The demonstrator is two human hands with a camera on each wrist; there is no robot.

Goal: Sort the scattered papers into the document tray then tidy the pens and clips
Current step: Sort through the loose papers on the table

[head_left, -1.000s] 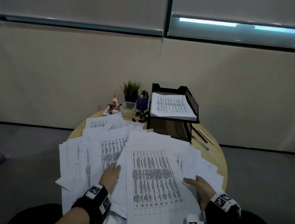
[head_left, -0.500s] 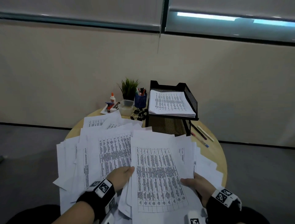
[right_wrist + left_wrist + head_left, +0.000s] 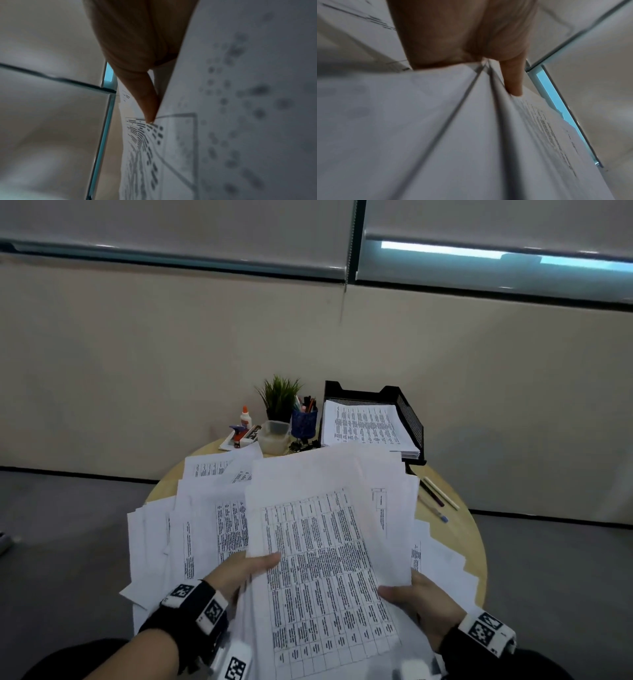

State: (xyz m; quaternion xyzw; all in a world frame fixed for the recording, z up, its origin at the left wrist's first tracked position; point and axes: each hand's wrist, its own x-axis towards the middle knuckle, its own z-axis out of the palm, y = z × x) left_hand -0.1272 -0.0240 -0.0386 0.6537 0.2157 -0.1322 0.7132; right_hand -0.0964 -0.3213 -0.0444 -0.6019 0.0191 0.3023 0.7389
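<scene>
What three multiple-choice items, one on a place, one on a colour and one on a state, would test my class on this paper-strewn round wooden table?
1. Where does the black mesh document tray stand?
A. at the table's far edge, right of the pen cup
B. on the floor
C. under the left hand

2. What colour is the mesh pen cup?
A. red
B. blue
C. white

3. What is the state of the lifted bundle of printed white sheets?
A. lying flat in the tray
B. crumpled into a ball
C. held at both sides by the left hand and the right hand

Answers: 1 A, the tray sits at the back beside the cup. 2 B, the cup is blue. 3 C, a thumb lies on top at each side edge.
</scene>
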